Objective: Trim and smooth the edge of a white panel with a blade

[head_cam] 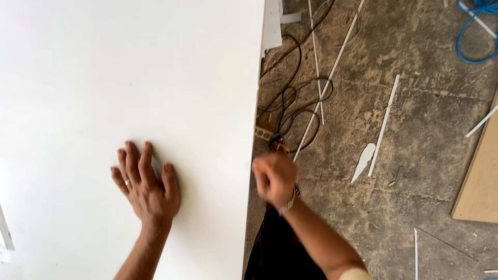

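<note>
A large white board fills the left half of the view. My left hand lies flat on it, palm down, fingers together, with a ring on one finger. My right hand is closed in a fist at the board's right edge, blurred by motion. A small brownish object shows just above the fist; whether the hand grips it is unclear. A bracelet sits on my right wrist.
Dusty concrete floor lies to the right, strewn with thin white strips. Black cables and a power strip lie near the board's edge. A blue hose is top right, a wooden panel far right.
</note>
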